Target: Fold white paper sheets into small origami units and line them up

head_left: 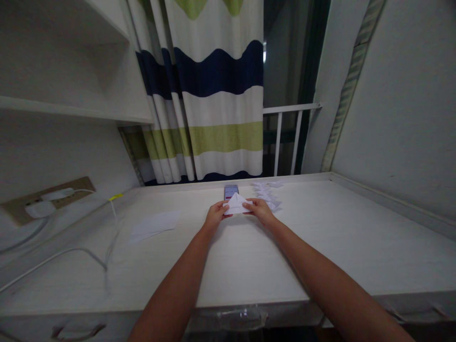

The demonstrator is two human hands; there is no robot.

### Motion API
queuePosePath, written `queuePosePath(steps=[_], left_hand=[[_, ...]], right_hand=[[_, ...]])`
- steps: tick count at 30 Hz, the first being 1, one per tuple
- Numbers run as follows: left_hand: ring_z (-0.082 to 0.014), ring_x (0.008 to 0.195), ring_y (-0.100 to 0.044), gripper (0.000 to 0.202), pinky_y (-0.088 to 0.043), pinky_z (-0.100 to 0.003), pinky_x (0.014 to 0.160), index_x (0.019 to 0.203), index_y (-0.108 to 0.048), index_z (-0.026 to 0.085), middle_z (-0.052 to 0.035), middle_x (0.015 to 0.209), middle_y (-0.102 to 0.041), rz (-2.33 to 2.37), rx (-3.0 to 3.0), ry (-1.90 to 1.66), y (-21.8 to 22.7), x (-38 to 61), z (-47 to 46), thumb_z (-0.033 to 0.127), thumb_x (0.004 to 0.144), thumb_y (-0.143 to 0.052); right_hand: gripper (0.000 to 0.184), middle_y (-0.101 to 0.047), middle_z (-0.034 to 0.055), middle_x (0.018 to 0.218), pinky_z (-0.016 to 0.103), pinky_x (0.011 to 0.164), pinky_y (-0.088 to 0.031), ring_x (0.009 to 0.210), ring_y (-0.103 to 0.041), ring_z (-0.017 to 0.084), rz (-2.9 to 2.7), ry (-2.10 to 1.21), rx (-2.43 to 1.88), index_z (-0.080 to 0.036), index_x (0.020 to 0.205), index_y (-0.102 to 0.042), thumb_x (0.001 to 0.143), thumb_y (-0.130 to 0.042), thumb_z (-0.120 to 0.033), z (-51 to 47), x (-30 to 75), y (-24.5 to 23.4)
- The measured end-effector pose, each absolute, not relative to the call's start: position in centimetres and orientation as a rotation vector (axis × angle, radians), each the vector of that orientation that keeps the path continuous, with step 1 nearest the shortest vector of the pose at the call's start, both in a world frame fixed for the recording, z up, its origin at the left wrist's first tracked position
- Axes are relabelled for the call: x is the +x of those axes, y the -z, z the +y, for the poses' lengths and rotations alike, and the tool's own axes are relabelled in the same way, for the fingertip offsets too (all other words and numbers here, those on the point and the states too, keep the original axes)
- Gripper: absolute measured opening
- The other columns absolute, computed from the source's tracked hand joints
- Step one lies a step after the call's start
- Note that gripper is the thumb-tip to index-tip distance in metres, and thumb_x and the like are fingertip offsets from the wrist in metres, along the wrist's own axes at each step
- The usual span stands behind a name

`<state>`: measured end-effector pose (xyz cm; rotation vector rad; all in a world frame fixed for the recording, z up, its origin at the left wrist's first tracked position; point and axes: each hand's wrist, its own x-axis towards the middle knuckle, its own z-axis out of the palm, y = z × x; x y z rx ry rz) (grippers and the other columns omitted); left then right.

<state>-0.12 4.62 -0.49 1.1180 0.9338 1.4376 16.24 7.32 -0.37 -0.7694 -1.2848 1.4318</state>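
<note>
A folded sheet of white paper [235,204], with a triangular peak above a straight lower band, is held up over the desk. My left hand [215,213] pinches its left end, thumb on the near face and fingers behind. At the right end my right hand [261,210] grips it the same way. Just behind the paper lies a phone [231,189] with its screen lit, its lower part covered by the paper. Several folded white paper pieces [264,194] lie in a cluster beyond my right hand.
Flat white sheets [155,224] rest on the white desk [249,275] to the left. A white cable [81,249] runs along the left side from a plugged-in power outlet [53,199]. A striped curtain [224,109] hangs behind the desk, and a shelf [71,111] juts out at upper left.
</note>
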Motion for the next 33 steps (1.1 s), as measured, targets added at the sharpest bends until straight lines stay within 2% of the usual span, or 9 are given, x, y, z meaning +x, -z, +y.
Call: queuePosePath(steps=[6, 11, 16, 20, 27, 33], left_hand=[[-0.013, 0.069, -0.057, 0.038, -0.049, -0.025, 0.059, 0.094, -0.058, 0.013, -0.0064, 0.083, -0.061, 0.949, 1.169, -1.466, 0.3, -0.2, 4.4, 0.025, 0.058, -0.066], [-0.0112, 0.063, -0.056, 0.047, -0.049, -0.024, 0.058, 0.105, -0.052, 0.018, -0.0023, 0.073, -0.06, 0.967, 1.204, -1.499, 0.1, -0.3, 4.1, 0.026, 0.06, -0.063], [-0.0118, 0.067, -0.055, 0.029, -0.048, -0.021, 0.055, 0.086, -0.059, 0.016, -0.0041, 0.079, -0.059, 1.004, 1.22, -1.521, 0.2, -0.3, 4.3, 0.029, 0.06, -0.061], [-0.0146, 0.075, -0.054, 0.021, -0.048, -0.023, 0.056, 0.071, -0.06, 0.014, -0.0058, 0.086, -0.058, 0.993, 1.213, -1.519, 0.3, -0.4, 4.4, 0.032, 0.059, -0.06], [-0.0161, 0.076, -0.055, 0.029, -0.049, -0.027, 0.059, 0.079, -0.064, 0.013, -0.008, 0.093, -0.059, 0.939, 1.307, -1.347, -0.2, -0.1, 3.7, 0.029, 0.055, -0.067], [-0.0175, 0.075, -0.057, 0.029, -0.049, -0.027, 0.061, 0.075, -0.067, 0.011, -0.0096, 0.094, -0.061, 0.99, 1.287, -1.377, -0.1, 0.0, 3.8, 0.026, 0.051, -0.07]], right_hand=[[0.016, -0.065, 0.0044, 0.075, 0.025, 0.06, -0.054, 0.066, -0.06, 0.013, -1.299, -1.465, -0.735, -0.013, 0.077, -0.064, 0.063, -0.064, -0.021, 7.3, 16.2, 0.4], [0.015, -0.065, 0.0043, 0.077, 0.025, 0.06, -0.054, 0.069, -0.059, 0.013, -1.313, -1.483, -0.717, -0.013, 0.078, -0.064, 0.066, -0.061, -0.023, 7.4, 16.1, 0.6], [0.019, -0.064, 0.005, 0.08, 0.027, 0.062, -0.054, 0.07, -0.058, 0.014, -1.356, -1.463, -0.706, -0.013, 0.082, -0.063, 0.069, -0.058, -0.026, 7.2, 16.0, 0.6], [0.024, -0.063, 0.0046, 0.081, 0.028, 0.061, -0.054, 0.069, -0.059, 0.013, -1.377, -1.449, -0.713, -0.015, 0.091, -0.06, 0.07, -0.056, -0.027, 7.0, 16.1, 0.4], [0.035, -0.06, 0.0027, 0.085, 0.029, 0.058, -0.053, 0.069, -0.059, 0.014, -1.4, -1.374, -0.695, -0.02, 0.096, -0.055, 0.065, -0.06, -0.034, 6.9, 16.3, 0.3], [0.025, -0.056, -0.001, 0.07, 0.028, 0.057, -0.051, 0.061, -0.056, 0.011, -1.443, -1.353, -0.686, -0.019, 0.079, -0.053, 0.066, -0.057, -0.04, 6.5, 16.2, 0.1]])
